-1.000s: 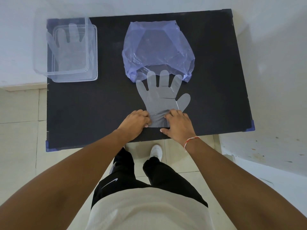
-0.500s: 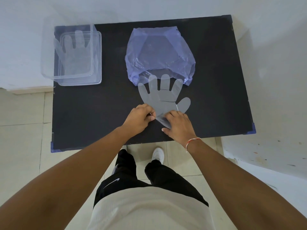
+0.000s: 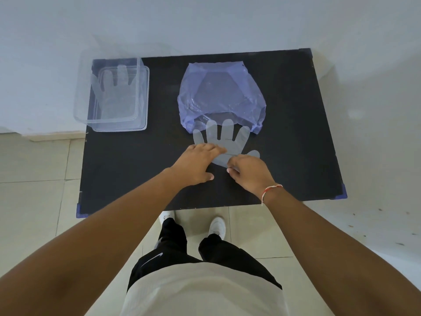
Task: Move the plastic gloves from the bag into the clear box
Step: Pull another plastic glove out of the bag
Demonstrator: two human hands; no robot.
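— Head camera first: which way does the plastic glove (image 3: 224,137) point?

— Its long axis runs from me toward the far edge of the black table (image 3: 136,169). The fingertips point away from me and just overlap the mouth of the purple bag (image 3: 221,94); the cuff end is nearest me, and the thumb sticks out to the right.

— And your hands?

— My left hand (image 3: 196,164) lies on the cuff's left side, fingers loosely curled and pressing the plastic down rather than pinching it, thumb resting on the table. My right hand (image 3: 248,173) is curled tighter at the cuff's near right corner; thumb and forefinger seem pinched on the edge, though I cannot tell for certain.

— So where is the glove relative to the bag?

— Flat on the table just in front of the bag, cuff under my fingers. Left of the bag, well apart, stands the clear box (image 3: 111,124) with another glove (image 3: 114,92) inside it.
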